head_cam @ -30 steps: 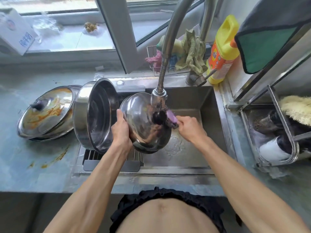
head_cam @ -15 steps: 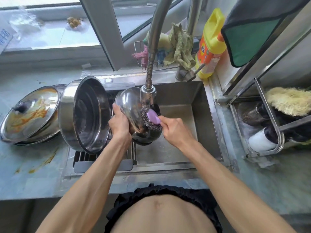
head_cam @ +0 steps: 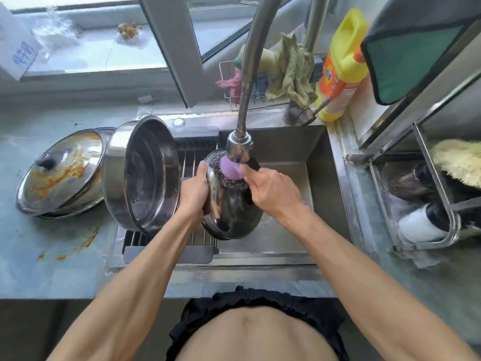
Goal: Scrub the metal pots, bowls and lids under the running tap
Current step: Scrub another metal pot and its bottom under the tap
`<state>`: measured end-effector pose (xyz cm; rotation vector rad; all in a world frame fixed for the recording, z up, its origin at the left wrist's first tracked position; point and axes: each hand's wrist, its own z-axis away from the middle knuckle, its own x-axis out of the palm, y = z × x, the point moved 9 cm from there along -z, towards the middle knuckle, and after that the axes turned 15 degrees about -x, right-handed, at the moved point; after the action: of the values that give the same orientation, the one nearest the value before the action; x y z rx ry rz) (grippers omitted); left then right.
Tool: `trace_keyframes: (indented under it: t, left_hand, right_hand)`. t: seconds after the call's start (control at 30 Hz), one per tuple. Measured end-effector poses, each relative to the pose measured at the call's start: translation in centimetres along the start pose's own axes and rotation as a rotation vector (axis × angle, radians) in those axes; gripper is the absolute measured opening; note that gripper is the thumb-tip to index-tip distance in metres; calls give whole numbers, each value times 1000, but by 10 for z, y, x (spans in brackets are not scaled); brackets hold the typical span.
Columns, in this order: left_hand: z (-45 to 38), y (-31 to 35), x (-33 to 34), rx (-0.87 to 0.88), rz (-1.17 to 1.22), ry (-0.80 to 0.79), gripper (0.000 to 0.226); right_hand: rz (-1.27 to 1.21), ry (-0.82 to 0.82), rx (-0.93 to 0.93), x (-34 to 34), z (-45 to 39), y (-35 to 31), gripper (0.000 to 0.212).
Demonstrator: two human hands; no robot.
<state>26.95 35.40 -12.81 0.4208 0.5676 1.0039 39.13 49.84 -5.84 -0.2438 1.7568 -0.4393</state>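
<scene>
lid (head_cam: 231,212): tilted on edge over the sink (head_cam: 312,157), right under the tap head (head_cam: 239,147)
left hand (head_cam: 194,190): fingers curled over the lid's left rim, holding it
right hand (head_cam: 270,187): clamped on the scrubber (head_cam: 230,173), steel wool with a purple knob, pressed against the lid's upper face
pot (head_cam: 140,173): left of the lid, on its side on the rack (head_cam: 187,162), mouth facing the lid
dirty lid (head_cam: 61,170): left of the pot on the counter (head_cam: 39,256), orange smears on it
bottle (head_cam: 341,66): yellow, behind the sink's right corner
rags (head_cam: 291,71): in a wire basket behind the tap
</scene>
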Motion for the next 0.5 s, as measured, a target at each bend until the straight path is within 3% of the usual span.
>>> trace_keyframes:
  t: [0.1, 0.2, 0.37, 0.5]
  left_hand:
    - [5, 5, 6, 46, -153, 3, 61]
    - [7, 5, 6, 57, -170, -29, 61]
    - [9, -12, 13, -99, 174, -186, 38]
    - [6, -20, 13, -192, 363, -263, 50]
  right_hand:
    - [67, -16, 54, -12, -2, 25, 38]
    - [94, -51, 131, -20, -6, 50, 19]
    - [60, -98, 265, -12, 5, 90, 24]
    - [-19, -58, 372, -1, 35, 102, 27]
